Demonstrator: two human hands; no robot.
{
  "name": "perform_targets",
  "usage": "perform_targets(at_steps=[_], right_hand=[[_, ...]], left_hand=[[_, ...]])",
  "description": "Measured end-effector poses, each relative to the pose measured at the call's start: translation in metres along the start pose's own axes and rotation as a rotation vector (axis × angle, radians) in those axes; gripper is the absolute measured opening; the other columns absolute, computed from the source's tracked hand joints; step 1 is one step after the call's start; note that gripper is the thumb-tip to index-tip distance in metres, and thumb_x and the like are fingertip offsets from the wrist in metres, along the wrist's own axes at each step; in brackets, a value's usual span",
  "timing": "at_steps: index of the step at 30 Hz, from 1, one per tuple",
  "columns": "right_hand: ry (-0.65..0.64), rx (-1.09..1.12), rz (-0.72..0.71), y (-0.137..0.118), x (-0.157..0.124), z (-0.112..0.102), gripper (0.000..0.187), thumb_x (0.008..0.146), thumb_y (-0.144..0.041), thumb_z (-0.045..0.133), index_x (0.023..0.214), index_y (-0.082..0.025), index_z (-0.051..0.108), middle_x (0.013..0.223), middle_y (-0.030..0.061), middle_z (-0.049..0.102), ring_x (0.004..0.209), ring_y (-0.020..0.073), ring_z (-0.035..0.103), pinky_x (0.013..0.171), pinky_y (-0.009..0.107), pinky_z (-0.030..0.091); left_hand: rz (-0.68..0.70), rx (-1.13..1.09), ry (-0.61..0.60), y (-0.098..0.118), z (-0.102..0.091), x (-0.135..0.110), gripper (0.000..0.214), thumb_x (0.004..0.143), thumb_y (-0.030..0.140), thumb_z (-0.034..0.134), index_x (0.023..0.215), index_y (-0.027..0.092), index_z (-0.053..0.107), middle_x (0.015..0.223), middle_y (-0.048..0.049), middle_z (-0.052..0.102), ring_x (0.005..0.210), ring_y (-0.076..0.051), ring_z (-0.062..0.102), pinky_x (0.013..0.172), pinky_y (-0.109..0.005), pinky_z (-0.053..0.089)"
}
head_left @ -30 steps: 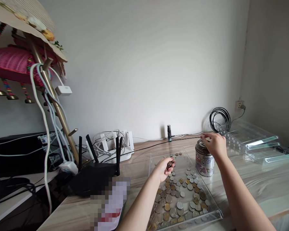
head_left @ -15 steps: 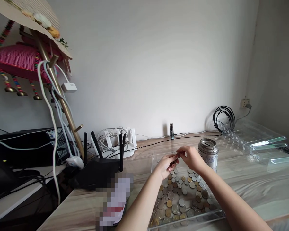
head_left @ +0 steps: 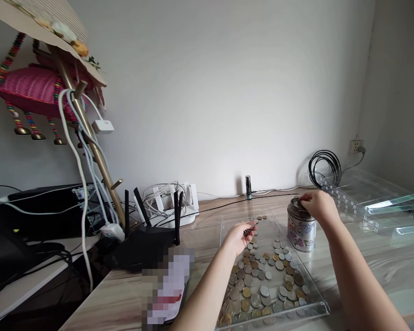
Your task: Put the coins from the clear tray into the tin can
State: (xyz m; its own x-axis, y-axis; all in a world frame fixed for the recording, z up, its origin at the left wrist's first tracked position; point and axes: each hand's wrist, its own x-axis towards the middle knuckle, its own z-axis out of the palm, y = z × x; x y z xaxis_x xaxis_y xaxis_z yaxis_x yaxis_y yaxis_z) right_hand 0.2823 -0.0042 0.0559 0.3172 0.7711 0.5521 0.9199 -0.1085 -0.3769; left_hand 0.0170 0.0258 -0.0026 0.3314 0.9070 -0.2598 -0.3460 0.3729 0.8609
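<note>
A clear plastic tray (head_left: 322, 304) lies on the wooden table (head_left: 365, 262) and holds several silver and gold coins (head_left: 262, 285). My left hand (head_left: 239, 234) hovers over the tray's far half, fingers curled round a small stack of coins. A floral tin money box (head_left: 300, 226) with a slot in its lid stands just right of the tray. My right hand (head_left: 317, 204) is on top of the tin, fingertips pinched over the slot on something too small to make out.
A black router (head_left: 145, 243) and a white router (head_left: 169, 207) with cables sit left of the tray. A blurred flat object (head_left: 169, 287) lies at the table's front. Clear acrylic trays (head_left: 369, 200) and a coiled black cable (head_left: 326, 165) are at the right. A small black tube (head_left: 248, 186) stands by the wall.
My right hand went from the tin to my left hand above the tray, pinched something there, and is back on top of the tin. The left hand stayed over the tray.
</note>
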Motion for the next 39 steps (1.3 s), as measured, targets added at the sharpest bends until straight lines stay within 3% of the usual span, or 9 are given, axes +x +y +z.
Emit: perform_targets(at_steps=[6, 11, 14, 17, 23, 29, 32, 36, 39], right_hand=[[0.298, 0.125, -0.179, -0.040, -0.021, -0.004, 0.025, 0.073, -0.030, 0.044, 0.084, -0.019, 0.063, 0.079, 0.0061, 0.063, 0.079, 0.0182, 0.052, 0.070, 0.028, 0.036], [-0.145, 0.284, -0.454, -0.092, -0.053, 0.025, 0.026, 0.078, -0.031, 0.040, 0.088, -0.021, 0.061, 0.082, 0.0038, 0.062, 0.062, 0.0125, 0.053, 0.055, 0.022, 0.038], [-0.270, 0.288, -0.492, -0.107, -0.061, 0.042, 0.020, 0.075, -0.022, 0.043, 0.080, -0.021, 0.062, 0.076, 0.0021, 0.062, 0.066, 0.0128, 0.054, 0.056, 0.021, 0.037], [-0.234, 0.339, -0.438, -0.102, -0.056, 0.037, 0.021, 0.074, -0.019, 0.042, 0.082, -0.021, 0.061, 0.075, 0.0017, 0.063, 0.067, 0.0124, 0.054, 0.058, 0.021, 0.036], [0.231, 0.133, -0.078, -0.049, -0.022, -0.004, 0.020, 0.071, -0.030, 0.045, 0.077, -0.024, 0.063, 0.079, 0.0029, 0.061, 0.077, 0.0154, 0.051, 0.059, 0.024, 0.034], [0.012, 0.059, 0.126, -0.010, -0.005, -0.005, 0.016, 0.062, -0.030, 0.052, 0.070, -0.025, 0.065, 0.073, 0.0019, 0.062, 0.070, 0.0162, 0.052, 0.053, 0.024, 0.032], [0.003, 0.060, 0.093, -0.012, -0.006, -0.007, 0.016, 0.062, -0.031, 0.052, 0.069, -0.025, 0.065, 0.071, 0.0026, 0.061, 0.071, 0.0167, 0.052, 0.054, 0.024, 0.033], [0.253, 0.119, -0.078, -0.040, -0.020, -0.007, 0.023, 0.074, -0.031, 0.042, 0.081, -0.023, 0.062, 0.080, 0.0030, 0.061, 0.079, 0.0158, 0.051, 0.062, 0.024, 0.036], [0.093, 0.166, -0.283, -0.072, -0.040, 0.012, 0.026, 0.079, -0.026, 0.036, 0.084, -0.021, 0.061, 0.084, 0.0044, 0.060, 0.071, 0.0125, 0.052, 0.059, 0.022, 0.036]], left_hand=[[0.054, 0.109, -0.040, 0.000, 0.000, -0.001, 0.004, 0.067, 0.011, 0.056, 0.070, 0.008, 0.056, 0.062, -0.0066, 0.058, 0.042, -0.003, 0.044, 0.035, -0.013, 0.028], [0.043, 0.193, -0.195, -0.001, 0.000, -0.003, 0.015, 0.068, 0.025, 0.059, 0.075, 0.011, 0.055, 0.056, 0.0008, 0.053, 0.034, -0.001, 0.034, 0.032, -0.014, 0.018], [0.029, 0.176, -0.249, -0.002, 0.001, -0.004, 0.015, 0.068, 0.025, 0.059, 0.073, 0.013, 0.052, 0.053, 0.0030, 0.050, 0.034, 0.000, 0.032, 0.033, -0.014, 0.015], [-0.009, 0.146, -0.275, -0.001, 0.001, -0.005, 0.018, 0.069, 0.027, 0.058, 0.079, 0.013, 0.055, 0.053, 0.0036, 0.047, 0.035, 0.000, 0.031, 0.033, -0.014, 0.013], [-0.105, 0.091, -0.081, 0.000, -0.002, 0.000, 0.014, 0.071, 0.016, 0.046, 0.077, 0.008, 0.056, 0.052, 0.0000, 0.048, 0.039, -0.004, 0.038, 0.034, -0.014, 0.023], [-0.021, 0.108, -0.011, -0.002, -0.003, 0.004, 0.011, 0.066, 0.009, 0.043, 0.069, 0.008, 0.053, 0.056, -0.0044, 0.053, 0.039, -0.004, 0.039, 0.034, -0.014, 0.023], [0.026, 0.176, -0.028, -0.002, -0.002, 0.003, 0.014, 0.064, 0.006, 0.044, 0.074, 0.009, 0.053, 0.061, -0.0060, 0.056, 0.040, -0.004, 0.041, 0.035, -0.014, 0.024], [0.025, 0.233, -0.051, -0.003, 0.000, 0.000, 0.032, 0.065, 0.004, 0.046, 0.096, 0.014, 0.050, 0.062, -0.0039, 0.058, 0.041, -0.005, 0.044, 0.037, -0.013, 0.025], [0.034, 0.249, -0.062, -0.005, 0.001, -0.002, 0.044, 0.067, 0.003, 0.047, 0.108, 0.017, 0.043, 0.060, -0.0022, 0.057, 0.043, -0.006, 0.047, 0.039, -0.014, 0.028]])
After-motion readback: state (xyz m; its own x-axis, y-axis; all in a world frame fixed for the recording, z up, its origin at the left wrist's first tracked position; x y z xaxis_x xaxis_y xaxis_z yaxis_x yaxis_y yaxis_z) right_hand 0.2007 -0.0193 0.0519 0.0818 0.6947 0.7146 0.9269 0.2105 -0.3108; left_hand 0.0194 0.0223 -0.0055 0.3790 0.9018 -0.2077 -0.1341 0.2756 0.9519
